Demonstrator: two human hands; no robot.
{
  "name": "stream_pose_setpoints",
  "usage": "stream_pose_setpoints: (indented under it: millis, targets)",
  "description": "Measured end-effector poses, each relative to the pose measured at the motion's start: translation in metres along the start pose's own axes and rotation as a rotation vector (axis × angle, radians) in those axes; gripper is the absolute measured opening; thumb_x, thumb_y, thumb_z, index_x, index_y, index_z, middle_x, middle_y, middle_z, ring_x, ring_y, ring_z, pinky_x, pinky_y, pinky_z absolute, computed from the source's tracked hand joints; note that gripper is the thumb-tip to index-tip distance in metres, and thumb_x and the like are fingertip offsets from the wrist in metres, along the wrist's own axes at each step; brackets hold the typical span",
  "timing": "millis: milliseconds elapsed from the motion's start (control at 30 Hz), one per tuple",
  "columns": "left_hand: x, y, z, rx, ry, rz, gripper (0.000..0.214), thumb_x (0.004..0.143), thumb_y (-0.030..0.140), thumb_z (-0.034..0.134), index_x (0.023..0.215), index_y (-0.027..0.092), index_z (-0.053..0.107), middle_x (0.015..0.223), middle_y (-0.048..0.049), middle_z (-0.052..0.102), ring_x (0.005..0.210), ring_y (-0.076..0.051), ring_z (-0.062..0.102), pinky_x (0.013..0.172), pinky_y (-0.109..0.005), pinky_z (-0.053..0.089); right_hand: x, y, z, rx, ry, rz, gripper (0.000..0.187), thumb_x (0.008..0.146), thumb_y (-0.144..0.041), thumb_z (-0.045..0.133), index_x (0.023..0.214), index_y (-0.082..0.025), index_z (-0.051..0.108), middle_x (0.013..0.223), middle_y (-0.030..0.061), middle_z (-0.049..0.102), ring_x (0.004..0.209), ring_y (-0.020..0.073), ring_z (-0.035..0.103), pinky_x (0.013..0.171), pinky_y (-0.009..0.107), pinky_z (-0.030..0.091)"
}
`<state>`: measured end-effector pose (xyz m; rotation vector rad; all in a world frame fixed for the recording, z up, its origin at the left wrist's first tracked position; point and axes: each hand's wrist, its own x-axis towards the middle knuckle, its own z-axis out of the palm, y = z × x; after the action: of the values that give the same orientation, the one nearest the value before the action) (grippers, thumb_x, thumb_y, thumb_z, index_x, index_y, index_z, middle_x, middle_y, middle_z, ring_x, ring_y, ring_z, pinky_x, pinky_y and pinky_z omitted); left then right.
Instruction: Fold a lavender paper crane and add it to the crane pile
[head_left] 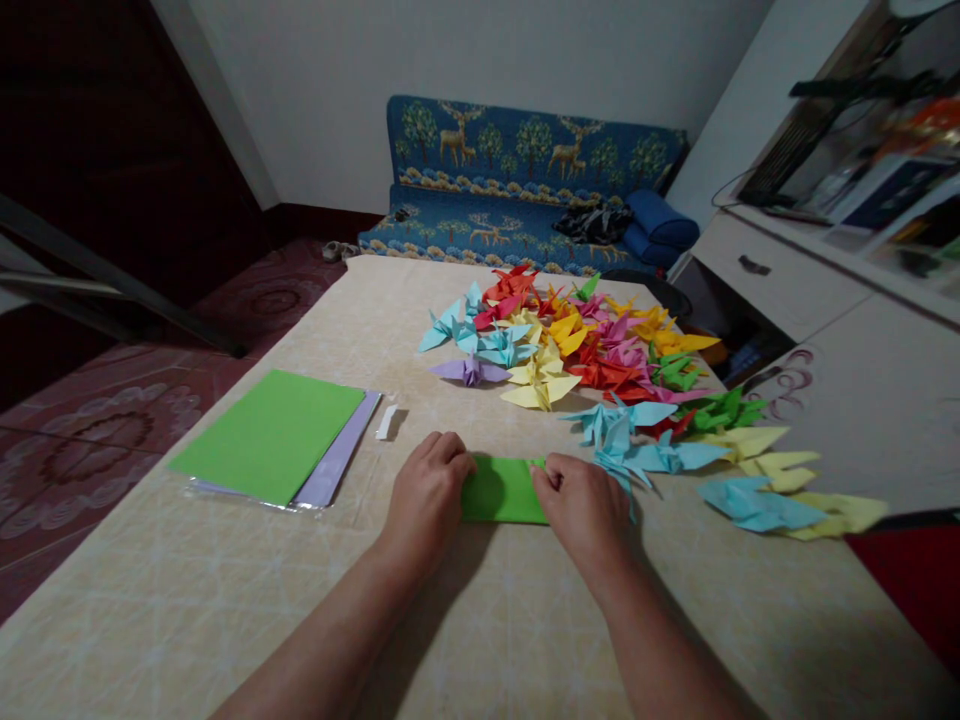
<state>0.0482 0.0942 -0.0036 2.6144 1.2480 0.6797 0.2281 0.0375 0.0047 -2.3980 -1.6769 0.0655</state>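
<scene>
Between my hands lies a folded green sheet of paper [501, 492], a narrow rectangle on the tabletop. My left hand [431, 490] is closed on its left end, and my right hand [589, 500] grips the right end with thumb and curled fingers. Both ends of the paper are partly hidden under the fingers. To the left, a flat green sheet [270, 435] rests on a lilac sheet [341, 450] and clear plastic wrapping. A small white strip [387, 422] sits beside that stack.
Many folded paper cranes [570, 340] in several colours spread over the table's far right side. Light blue cranes [615, 430] come close to my right hand. Beyond the patterned table [300, 600] stands a blue sofa [480, 215]; a white cabinet [847, 370] is at the right.
</scene>
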Motion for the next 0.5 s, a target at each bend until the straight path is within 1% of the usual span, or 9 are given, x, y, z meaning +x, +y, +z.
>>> stream_pose_setpoints:
  millis: [100, 167, 233, 300, 367, 500]
  targets:
    - [-0.002, 0.015, 0.009, -0.080, -0.012, 0.013, 0.025, 0.084, 0.001, 0.050, 0.083, 0.014, 0.071, 0.083, -0.0076, 0.064, 0.080, -0.021, 0.058, 0.072, -0.032, 0.051, -0.001, -0.002, -0.002, 0.002, -0.013, -0.017, 0.027, 0.087, -0.031, 0.060, 0.061, -0.021, 0.057, 0.056, -0.0005, 0.060, 0.051, 0.0124, 0.046, 0.052, 0.027, 0.013]
    - [-0.003, 0.023, 0.017, -0.150, 0.017, 0.027, 0.022, 0.087, 0.004, 0.051, 0.084, 0.014, 0.071, 0.086, -0.0087, 0.064, 0.083, -0.021, 0.058, 0.074, -0.033, 0.051, 0.000, -0.002, -0.002, -0.005, -0.019, -0.005, 0.027, 0.087, -0.030, 0.060, 0.061, -0.021, 0.057, 0.056, -0.0004, 0.059, 0.051, 0.0122, 0.045, 0.052, 0.028, 0.012]
    - [-0.003, 0.026, 0.024, -0.229, 0.047, 0.049, 0.020, 0.088, 0.006, 0.052, 0.085, 0.014, 0.071, 0.090, -0.0090, 0.065, 0.086, -0.022, 0.058, 0.075, -0.033, 0.052, 0.001, -0.002, -0.001, -0.013, -0.019, 0.008, 0.027, 0.086, -0.030, 0.060, 0.061, -0.021, 0.057, 0.056, -0.0006, 0.058, 0.050, 0.0118, 0.044, 0.052, 0.028, 0.011]
    - [-0.004, 0.022, 0.028, -0.276, 0.070, 0.061, 0.019, 0.088, 0.005, 0.053, 0.090, 0.014, 0.070, 0.094, -0.0097, 0.064, 0.089, -0.022, 0.058, 0.076, -0.033, 0.052, 0.001, -0.001, 0.001, -0.017, -0.012, 0.007, 0.027, 0.086, -0.030, 0.061, 0.061, -0.021, 0.057, 0.055, -0.0011, 0.057, 0.050, 0.0116, 0.043, 0.052, 0.028, 0.011]
    - [-0.004, 0.012, 0.026, -0.275, 0.070, 0.054, 0.020, 0.089, 0.006, 0.051, 0.093, 0.013, 0.070, 0.095, -0.0109, 0.063, 0.090, -0.022, 0.057, 0.077, -0.034, 0.052, 0.000, 0.000, 0.002, -0.019, -0.004, -0.001, 0.028, 0.086, -0.031, 0.061, 0.061, -0.021, 0.056, 0.055, -0.0014, 0.056, 0.050, 0.0117, 0.043, 0.052, 0.028, 0.010]
    - [-0.011, -0.012, 0.011, -0.192, 0.034, 0.033, 0.020, 0.091, 0.009, 0.049, 0.088, 0.012, 0.068, 0.088, -0.0107, 0.063, 0.084, -0.022, 0.057, 0.073, -0.037, 0.052, -0.002, -0.001, 0.002, -0.020, 0.011, -0.007, 0.029, 0.087, -0.033, 0.060, 0.061, -0.021, 0.056, 0.055, -0.0015, 0.056, 0.051, 0.0124, 0.044, 0.052, 0.028, 0.011]
